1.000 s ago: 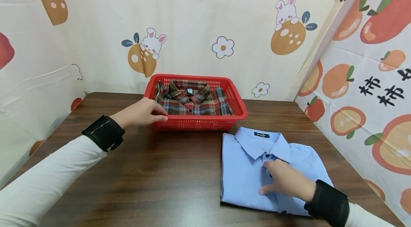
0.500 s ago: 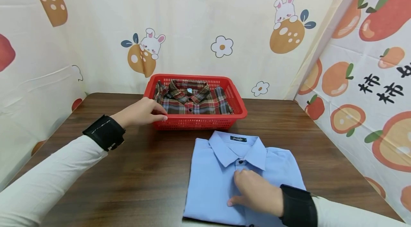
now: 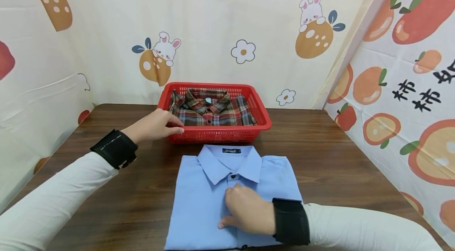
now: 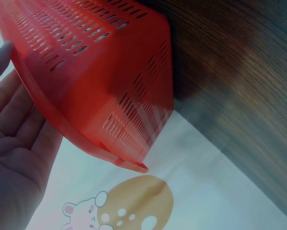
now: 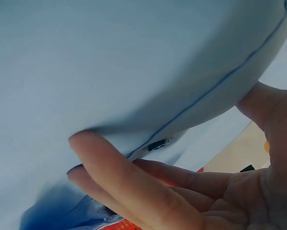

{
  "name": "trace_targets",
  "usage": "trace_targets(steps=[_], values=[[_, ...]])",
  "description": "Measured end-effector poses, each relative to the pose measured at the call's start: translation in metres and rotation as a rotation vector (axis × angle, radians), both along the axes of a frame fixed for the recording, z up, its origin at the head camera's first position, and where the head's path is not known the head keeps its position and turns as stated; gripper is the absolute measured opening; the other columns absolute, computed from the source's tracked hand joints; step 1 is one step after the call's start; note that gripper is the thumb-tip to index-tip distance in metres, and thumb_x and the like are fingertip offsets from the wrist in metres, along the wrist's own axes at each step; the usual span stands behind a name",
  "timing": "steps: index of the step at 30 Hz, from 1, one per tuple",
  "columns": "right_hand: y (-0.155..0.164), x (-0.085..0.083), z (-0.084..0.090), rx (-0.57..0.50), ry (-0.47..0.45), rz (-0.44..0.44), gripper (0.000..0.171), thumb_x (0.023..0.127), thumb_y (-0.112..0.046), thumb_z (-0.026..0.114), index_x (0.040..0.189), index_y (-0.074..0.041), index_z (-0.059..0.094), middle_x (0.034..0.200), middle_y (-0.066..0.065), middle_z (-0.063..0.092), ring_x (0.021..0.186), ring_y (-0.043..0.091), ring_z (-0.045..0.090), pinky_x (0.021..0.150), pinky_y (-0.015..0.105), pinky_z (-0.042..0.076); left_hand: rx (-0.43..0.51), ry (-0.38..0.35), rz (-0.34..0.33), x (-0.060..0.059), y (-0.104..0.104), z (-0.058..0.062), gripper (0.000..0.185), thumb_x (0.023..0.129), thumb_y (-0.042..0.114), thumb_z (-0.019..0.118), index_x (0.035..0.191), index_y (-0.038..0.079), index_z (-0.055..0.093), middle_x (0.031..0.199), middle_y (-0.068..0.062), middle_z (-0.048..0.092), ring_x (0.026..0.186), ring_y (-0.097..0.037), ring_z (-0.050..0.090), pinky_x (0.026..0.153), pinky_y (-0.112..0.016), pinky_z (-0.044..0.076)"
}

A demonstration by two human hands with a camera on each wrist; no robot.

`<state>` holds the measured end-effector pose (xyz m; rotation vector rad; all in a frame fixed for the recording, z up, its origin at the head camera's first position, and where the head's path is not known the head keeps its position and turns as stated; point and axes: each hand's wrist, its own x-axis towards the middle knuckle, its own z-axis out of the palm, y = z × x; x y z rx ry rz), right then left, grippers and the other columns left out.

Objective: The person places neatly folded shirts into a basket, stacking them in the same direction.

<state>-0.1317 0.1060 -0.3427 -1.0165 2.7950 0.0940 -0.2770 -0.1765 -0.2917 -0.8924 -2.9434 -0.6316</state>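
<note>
The head view shows cartoon-printed curtains around a dark wood tabletop (image 3: 124,188), while the left wrist view alone shows the slotted outer wall of the red basket (image 3: 220,134). A folded blue shirt (image 3: 199,203) lies in front of the basket, collar toward it, long axis running away from the person. The right hand (image 3: 247,213) presses flat on the shirt with straight fingers; the left hand (image 3: 154,124), fingers relaxed, touches the basket's near left rim.

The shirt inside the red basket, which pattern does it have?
The shirt is plaid: red, dark green and white; clearest in the head view.
</note>
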Motion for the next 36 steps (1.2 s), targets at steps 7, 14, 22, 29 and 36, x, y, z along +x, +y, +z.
trace_targets(steps=[7, 14, 22, 29, 36], values=[[-0.022, -0.004, -0.002, 0.018, 0.085, 0.032, 0.054, 0.074, -0.062, 0.070, 0.086, -0.010, 0.067, 0.064, -0.005, 0.053, 0.059, 0.004, 0.047, 0.052, 0.019, 0.039, 0.010, 0.023, 0.033, 0.002, -0.004, -0.004, 0.027, 0.089, 0.022, 0.068, 0.109, 0.005, 0.073, 0.096, -0.010, 0.074, 0.085, -0.021, 0.063, 0.083, -0.044, 0.059], [-0.038, -0.007, -0.003, 0.030, 0.147, 0.057, 0.054, 0.075, -0.063, 0.069, 0.084, -0.010, 0.066, 0.064, -0.004, 0.055, 0.062, 0.007, 0.052, 0.053, 0.021, 0.043, 0.034, 0.048, 0.069, 0.006, -0.008, -0.009, 0.027, 0.089, 0.022, 0.068, 0.109, 0.005, 0.073, 0.091, -0.009, 0.073, 0.082, -0.020, 0.060, 0.078, -0.040, 0.058], [-0.048, -0.012, -0.006, 0.016, 0.192, 0.070, 0.056, 0.077, -0.065, 0.066, 0.082, -0.009, 0.064, 0.063, -0.003, 0.053, 0.060, 0.006, 0.050, 0.050, 0.021, 0.046, 0.033, 0.084, 0.119, 0.011, -0.007, -0.009, 0.029, 0.090, 0.023, 0.066, 0.112, 0.003, 0.071, 0.093, -0.012, 0.072, 0.082, -0.024, 0.060, 0.077, -0.041, 0.058], [-0.022, -0.020, 0.005, -0.188, 0.039, 0.051, 0.051, 0.082, -0.060, 0.064, 0.087, -0.009, 0.064, 0.067, -0.001, 0.057, 0.059, 0.005, 0.050, 0.053, 0.018, 0.042, 0.080, 0.346, 0.105, 0.030, 0.002, -0.024, 0.039, 0.089, 0.019, 0.068, 0.122, 0.001, 0.061, 0.125, -0.020, 0.063, 0.115, -0.034, 0.060, 0.096, -0.051, 0.051], [0.033, -0.053, 0.021, -0.515, 0.141, -0.009, 0.037, 0.087, -0.039, 0.068, 0.103, -0.006, 0.069, 0.095, 0.004, 0.073, 0.085, 0.014, 0.068, 0.075, 0.029, 0.058, 0.077, 0.612, -0.008, 0.056, 0.000, -0.044, 0.016, 0.081, 0.018, 0.075, 0.091, 0.007, 0.069, 0.085, -0.007, 0.071, 0.078, -0.019, 0.065, 0.076, -0.038, 0.060]])
